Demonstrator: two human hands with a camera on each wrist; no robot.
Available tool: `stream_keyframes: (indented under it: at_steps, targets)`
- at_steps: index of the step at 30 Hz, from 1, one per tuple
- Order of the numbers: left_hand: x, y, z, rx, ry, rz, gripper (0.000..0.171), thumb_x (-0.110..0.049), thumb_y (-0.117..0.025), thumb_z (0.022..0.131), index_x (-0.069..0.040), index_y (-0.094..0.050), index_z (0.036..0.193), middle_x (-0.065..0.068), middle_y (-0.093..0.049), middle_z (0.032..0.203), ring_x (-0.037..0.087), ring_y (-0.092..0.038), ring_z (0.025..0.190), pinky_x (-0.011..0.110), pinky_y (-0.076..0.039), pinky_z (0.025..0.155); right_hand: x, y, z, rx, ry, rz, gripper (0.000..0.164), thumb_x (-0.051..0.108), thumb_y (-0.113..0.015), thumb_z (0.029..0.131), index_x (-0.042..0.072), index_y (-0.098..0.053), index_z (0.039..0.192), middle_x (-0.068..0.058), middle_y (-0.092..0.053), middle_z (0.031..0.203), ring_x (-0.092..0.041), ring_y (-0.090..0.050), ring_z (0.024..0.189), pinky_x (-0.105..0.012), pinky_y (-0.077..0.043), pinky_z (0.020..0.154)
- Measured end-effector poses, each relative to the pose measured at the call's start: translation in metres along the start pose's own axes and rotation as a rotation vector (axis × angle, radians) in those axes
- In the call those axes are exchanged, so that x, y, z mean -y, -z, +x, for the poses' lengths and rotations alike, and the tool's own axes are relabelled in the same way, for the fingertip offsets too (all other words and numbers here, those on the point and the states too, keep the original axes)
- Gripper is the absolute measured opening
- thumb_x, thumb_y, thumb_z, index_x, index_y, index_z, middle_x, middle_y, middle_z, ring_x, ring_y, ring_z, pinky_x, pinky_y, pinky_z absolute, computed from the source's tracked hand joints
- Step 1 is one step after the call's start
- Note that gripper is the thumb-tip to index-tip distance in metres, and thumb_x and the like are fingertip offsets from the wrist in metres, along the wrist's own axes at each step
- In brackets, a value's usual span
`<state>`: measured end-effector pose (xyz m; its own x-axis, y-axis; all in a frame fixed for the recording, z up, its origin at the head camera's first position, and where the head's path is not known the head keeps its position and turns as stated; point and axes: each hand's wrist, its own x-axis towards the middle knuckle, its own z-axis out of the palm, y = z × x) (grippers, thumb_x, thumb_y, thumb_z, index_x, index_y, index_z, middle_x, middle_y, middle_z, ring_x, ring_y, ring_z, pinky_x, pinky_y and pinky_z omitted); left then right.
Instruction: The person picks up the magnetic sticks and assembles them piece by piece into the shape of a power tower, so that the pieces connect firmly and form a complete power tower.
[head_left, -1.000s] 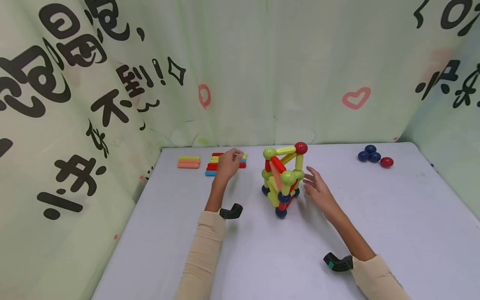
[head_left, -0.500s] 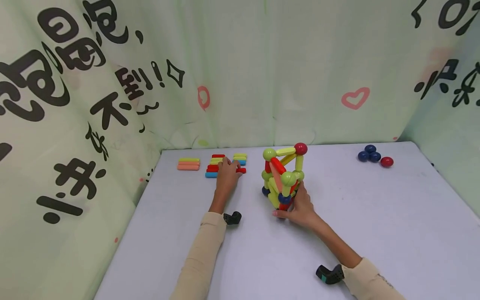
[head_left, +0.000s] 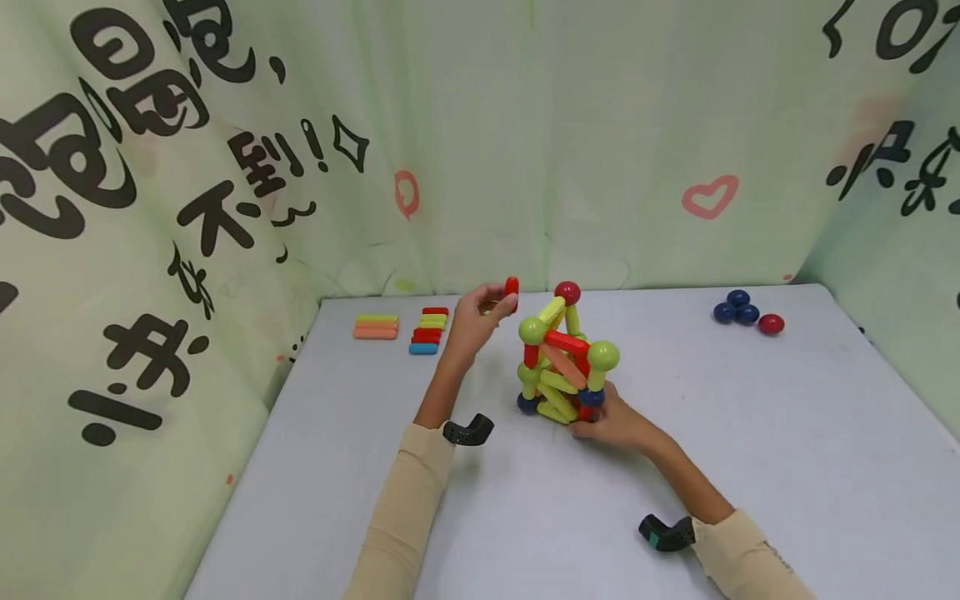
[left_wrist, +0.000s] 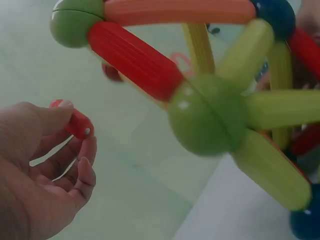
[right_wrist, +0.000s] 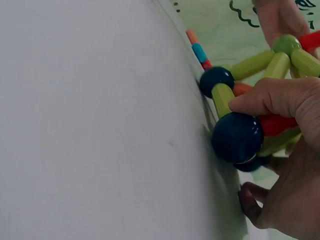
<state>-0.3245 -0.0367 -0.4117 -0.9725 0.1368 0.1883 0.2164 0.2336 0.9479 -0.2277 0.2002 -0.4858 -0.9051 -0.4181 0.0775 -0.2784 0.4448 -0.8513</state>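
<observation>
My left hand pinches a short red rod between thumb and fingers, raised to the left of a ball-and-rod structure. In the left wrist view the rod shows a small silvery spot on its end, apart from the structure's green ball. The structure joins green, dark blue and red balls with yellow, red and orange rods. Low on its right side, my right hand grips it. The right wrist view has the thumb over a yellow rod, beside a dark blue ball.
Coloured rods lie in a row behind and left of the left hand. Farther left is a small group of yellow and orange rods. Several dark blue balls and a red ball sit at the back right, before a curtain.
The left hand has picked up the red rod from the rods and moved right and up with it. My right hand has taken hold of the structure, which is turned from before.
</observation>
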Motion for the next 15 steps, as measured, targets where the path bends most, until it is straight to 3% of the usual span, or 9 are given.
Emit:
stream_keyframes:
  at_steps: [4, 8, 11, 15]
  targets:
    - [-0.031, -0.007, 0.004, 0.043, -0.060, -0.159, 0.037, -0.029, -0.064, 0.095, -0.008, -0.061, 0.125, 0.012, -0.066, 0.115, 0.022, -0.060, 0.100, 0.021, -0.051, 0.075, -0.001, 0.016, -0.003, 0.152, -0.060, -0.017, 0.071, 0.009, -0.071, 0.082, 0.000, -0.031, 0.140, -0.020, -0.048, 0.134, -0.035, -0.046, 0.123, -0.063, -0.033, 0.107]
    - [-0.043, -0.015, 0.005, 0.142, -0.072, -0.225, 0.037, -0.028, -0.062, 0.097, -0.006, -0.059, 0.127, 0.015, -0.066, 0.116, 0.017, -0.064, 0.101, 0.021, -0.054, 0.081, -0.002, 0.026, -0.002, 0.221, -0.053, -0.030, 0.067, 0.008, -0.071, 0.084, 0.000, -0.037, 0.141, -0.019, -0.052, 0.135, -0.035, -0.048, 0.123, -0.062, -0.035, 0.107]
    - [-0.045, -0.017, 0.003, 0.189, -0.052, -0.274, 0.036, -0.026, -0.060, 0.098, -0.006, -0.058, 0.128, 0.017, -0.065, 0.114, 0.017, -0.069, 0.097, 0.025, -0.056, 0.084, -0.003, 0.033, -0.001, 0.221, -0.041, -0.063, 0.060, 0.007, -0.071, 0.085, 0.000, -0.042, 0.138, -0.018, -0.057, 0.131, -0.034, -0.053, 0.120, -0.059, -0.040, 0.104]
    - [-0.043, -0.016, 0.002, 0.202, -0.048, -0.301, 0.038, -0.025, -0.056, 0.100, -0.005, -0.056, 0.132, 0.020, -0.065, 0.114, 0.018, -0.071, 0.094, 0.026, -0.056, 0.085, -0.003, 0.042, -0.001, 0.143, -0.057, -0.174, 0.051, 0.008, -0.071, 0.086, -0.005, -0.049, 0.130, -0.023, -0.062, 0.125, -0.038, -0.058, 0.116, -0.057, -0.046, 0.099]
